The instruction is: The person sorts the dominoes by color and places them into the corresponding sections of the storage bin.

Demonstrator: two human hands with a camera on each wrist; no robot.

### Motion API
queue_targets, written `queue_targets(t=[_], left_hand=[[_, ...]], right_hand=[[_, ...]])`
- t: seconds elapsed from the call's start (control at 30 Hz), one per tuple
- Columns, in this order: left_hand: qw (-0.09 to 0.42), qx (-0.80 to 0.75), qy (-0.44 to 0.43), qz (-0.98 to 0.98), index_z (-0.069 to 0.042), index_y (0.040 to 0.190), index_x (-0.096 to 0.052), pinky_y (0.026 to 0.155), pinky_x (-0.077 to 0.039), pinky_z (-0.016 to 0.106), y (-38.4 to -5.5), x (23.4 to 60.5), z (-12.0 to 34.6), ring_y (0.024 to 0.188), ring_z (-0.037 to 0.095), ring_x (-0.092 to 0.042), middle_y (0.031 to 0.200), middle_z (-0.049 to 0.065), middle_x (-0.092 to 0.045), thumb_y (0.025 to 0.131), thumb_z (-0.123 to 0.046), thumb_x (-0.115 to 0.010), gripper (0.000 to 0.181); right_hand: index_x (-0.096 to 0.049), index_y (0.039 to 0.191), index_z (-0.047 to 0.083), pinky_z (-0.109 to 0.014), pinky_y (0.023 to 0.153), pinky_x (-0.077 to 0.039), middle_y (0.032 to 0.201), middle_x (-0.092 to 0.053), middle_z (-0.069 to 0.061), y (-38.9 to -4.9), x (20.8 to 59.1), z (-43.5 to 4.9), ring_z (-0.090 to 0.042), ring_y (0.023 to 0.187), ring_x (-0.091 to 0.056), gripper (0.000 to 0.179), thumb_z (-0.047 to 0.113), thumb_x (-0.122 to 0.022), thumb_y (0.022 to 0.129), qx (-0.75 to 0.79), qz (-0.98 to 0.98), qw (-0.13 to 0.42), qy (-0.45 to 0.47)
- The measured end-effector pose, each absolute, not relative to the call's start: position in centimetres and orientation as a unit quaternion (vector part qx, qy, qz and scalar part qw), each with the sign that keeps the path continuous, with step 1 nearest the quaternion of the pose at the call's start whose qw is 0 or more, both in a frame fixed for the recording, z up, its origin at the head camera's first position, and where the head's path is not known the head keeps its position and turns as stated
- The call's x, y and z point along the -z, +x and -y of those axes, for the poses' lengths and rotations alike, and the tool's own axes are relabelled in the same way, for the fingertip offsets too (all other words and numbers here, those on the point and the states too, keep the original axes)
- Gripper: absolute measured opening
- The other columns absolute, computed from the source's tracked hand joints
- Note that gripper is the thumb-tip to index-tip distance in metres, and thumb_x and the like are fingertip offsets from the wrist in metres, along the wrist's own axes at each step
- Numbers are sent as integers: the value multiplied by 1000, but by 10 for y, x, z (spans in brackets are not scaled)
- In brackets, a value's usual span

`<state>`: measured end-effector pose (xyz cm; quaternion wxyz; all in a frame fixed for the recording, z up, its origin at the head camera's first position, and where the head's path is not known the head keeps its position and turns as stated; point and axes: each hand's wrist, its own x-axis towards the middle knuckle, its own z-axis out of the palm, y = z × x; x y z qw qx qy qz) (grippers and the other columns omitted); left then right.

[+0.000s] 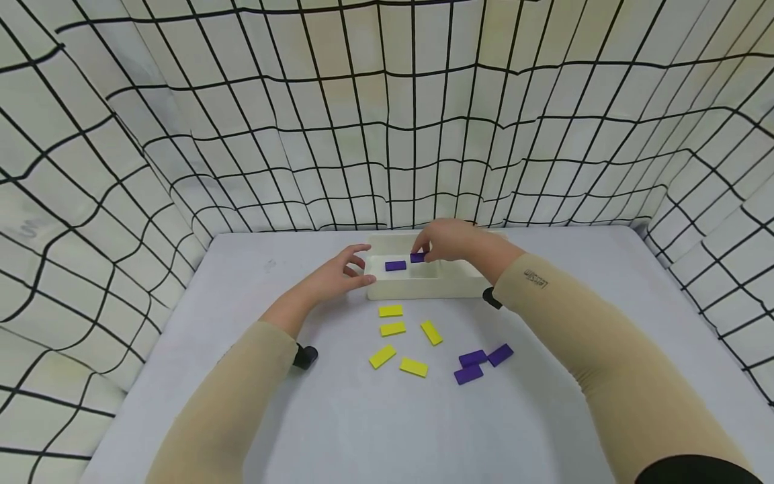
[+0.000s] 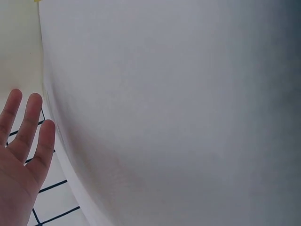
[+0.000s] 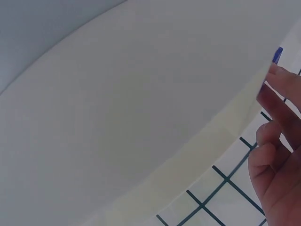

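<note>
1. The person's right hand (image 1: 450,240) is reaching over the white tray (image 1: 423,288) at the far middle of the table (image 1: 544,430), its curled fingertips pinching a purple tile (image 1: 416,257) just above the tray's floor.
2. A second purple tile (image 1: 396,265) is lying flat inside the tray, just left of the pinched one.
3. The left hand (image 1: 338,272) is resting against the tray's left end, fingers relaxed and spread, gripping nothing.
4. Five yellow tiles (image 1: 406,338) are lying scattered on the table near the tray's front wall.
5. Three more purple tiles (image 1: 482,363) are sitting clustered to the right of the yellow ones, well apart from both hands.
</note>
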<state>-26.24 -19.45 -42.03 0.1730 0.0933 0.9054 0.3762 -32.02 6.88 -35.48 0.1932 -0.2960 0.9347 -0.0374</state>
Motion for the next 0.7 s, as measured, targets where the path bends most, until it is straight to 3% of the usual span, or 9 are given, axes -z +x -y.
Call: queue_targets(t=[0.43, 0.7], left_hand=[[177, -394, 95, -897, -33, 154, -26, 103, -43, 50, -263, 419, 195, 128, 27, -51, 138, 5, -48, 90, -42, -71, 79], [183, -399, 95, -893, -33, 155, -26, 103, -43, 51, -264, 421, 195, 129, 28, -50, 139, 6, -47, 91, -42, -71, 79]], right_hand=[[-74, 119, 26, -38, 88, -49, 105, -67, 5, -331, 372, -55, -15, 98, -57, 27, 22, -71, 93, -49, -937, 164, -304], [-73, 120, 27, -46, 102, -43, 122, -67, 5, -331, 374, -50, -18, 113, -59, 28, 17, -68, 94, -107, -932, 149, -314]])
